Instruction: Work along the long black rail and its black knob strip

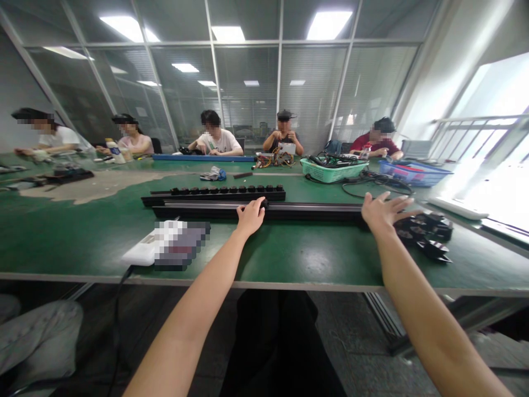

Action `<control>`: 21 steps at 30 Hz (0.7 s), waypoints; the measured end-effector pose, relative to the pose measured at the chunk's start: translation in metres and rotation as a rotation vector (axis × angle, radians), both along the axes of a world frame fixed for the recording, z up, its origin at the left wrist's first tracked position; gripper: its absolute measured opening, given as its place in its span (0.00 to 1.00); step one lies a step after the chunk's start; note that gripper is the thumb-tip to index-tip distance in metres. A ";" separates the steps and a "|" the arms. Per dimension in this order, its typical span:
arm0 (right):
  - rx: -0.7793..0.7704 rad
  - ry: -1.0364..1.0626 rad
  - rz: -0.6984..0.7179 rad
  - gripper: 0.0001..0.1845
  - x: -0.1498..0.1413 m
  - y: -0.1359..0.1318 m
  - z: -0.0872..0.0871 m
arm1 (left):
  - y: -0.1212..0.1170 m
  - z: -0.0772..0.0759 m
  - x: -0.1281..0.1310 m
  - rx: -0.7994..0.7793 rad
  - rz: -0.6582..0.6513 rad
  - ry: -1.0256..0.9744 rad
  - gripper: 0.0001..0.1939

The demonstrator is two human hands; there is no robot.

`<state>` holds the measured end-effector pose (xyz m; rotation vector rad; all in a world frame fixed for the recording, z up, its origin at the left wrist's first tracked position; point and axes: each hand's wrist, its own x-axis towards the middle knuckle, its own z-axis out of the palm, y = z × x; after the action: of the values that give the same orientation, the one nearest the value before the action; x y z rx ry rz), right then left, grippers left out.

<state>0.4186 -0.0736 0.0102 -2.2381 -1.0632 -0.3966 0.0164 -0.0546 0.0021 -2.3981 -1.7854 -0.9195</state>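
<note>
left hand point(250, 216) curled round long black rail point(314, 210) near its middle, fingers over a small black knob. right hand point(384, 212) wide open, palm down, fingers spread, at rail's right end, contact unclear. rail lying flat on green worktop point(306, 264), parallel to and just in front of black strip point(227, 193) with row of round black knobs. heap of black plastic parts point(425, 234) just right of right hand. pixelated white device point(165, 245) with cable near worktop's front edge, left of left hand. farther off, green basket point(330, 171) of cables, blue basket point(415, 172), five seated co-workers point(215, 140) across worktop.
</note>
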 end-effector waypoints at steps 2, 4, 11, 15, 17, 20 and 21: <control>0.077 -0.062 0.049 0.37 -0.024 -0.003 0.004 | 0.000 0.000 0.000 0.000 0.000 -0.002 0.25; 0.120 -0.186 0.210 0.35 -0.049 -0.005 0.004 | -0.001 0.001 -0.001 0.003 0.001 -0.006 0.25; 0.114 -0.525 0.854 0.31 -0.131 -0.001 0.006 | -0.007 0.006 -0.002 0.001 0.018 0.007 0.25; 0.027 -0.538 1.017 0.33 -0.199 0.003 0.015 | -0.006 0.007 0.000 0.025 0.028 0.048 0.26; -0.013 -0.516 1.052 0.33 -0.235 0.006 0.020 | -0.004 0.006 0.000 0.046 0.034 0.073 0.28; -0.043 -0.494 1.088 0.34 -0.275 0.013 0.020 | -0.001 0.006 -0.003 0.058 0.024 0.120 0.27; -0.051 -0.478 1.089 0.34 -0.284 0.016 0.018 | 0.000 0.006 -0.005 0.057 0.018 0.133 0.25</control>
<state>0.1350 -0.0573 0.0287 -1.2954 -2.3236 -0.4032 0.0117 -0.0550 0.0084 -2.3447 -1.7081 -0.7783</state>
